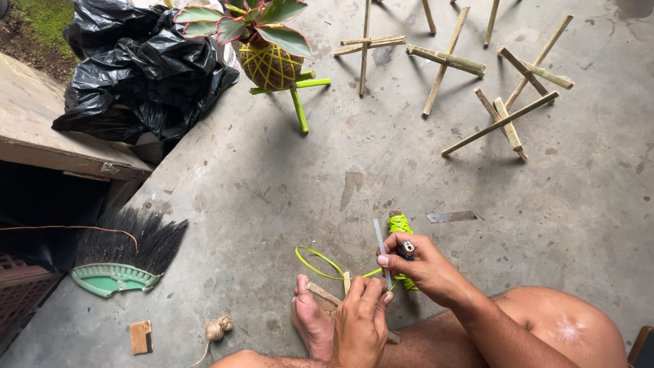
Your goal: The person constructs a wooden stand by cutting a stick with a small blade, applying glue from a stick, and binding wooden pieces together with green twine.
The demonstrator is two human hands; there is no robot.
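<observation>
Sitting on the concrete floor (286,177), you work two hands over one small bamboo frame (325,294) pinned under your bare foot (310,320). Your right hand (419,266) is closed around a spool of bright green cord (400,225) and what looks like a small lighter (407,248), with a thin grey strip (380,249) rising between your fingers. Your left hand (361,320) pinches the lower end of that strip just beside the frame; a loop of the green cord (317,262) curls out to the left.

One flat metal blade (452,217) lies apart to the right. Beyond it stand about five bare bamboo tripods (501,116), the count uncertain at the top edge. One green-painted tripod (296,92) carries a cord-wrapped moss ball (270,66) holding one red-and-green leafed plant (252,20). At left lie one black plastic bag (139,68), one green-based brush (126,255), one ball of twine (216,329) and one small wooden block (142,336).
</observation>
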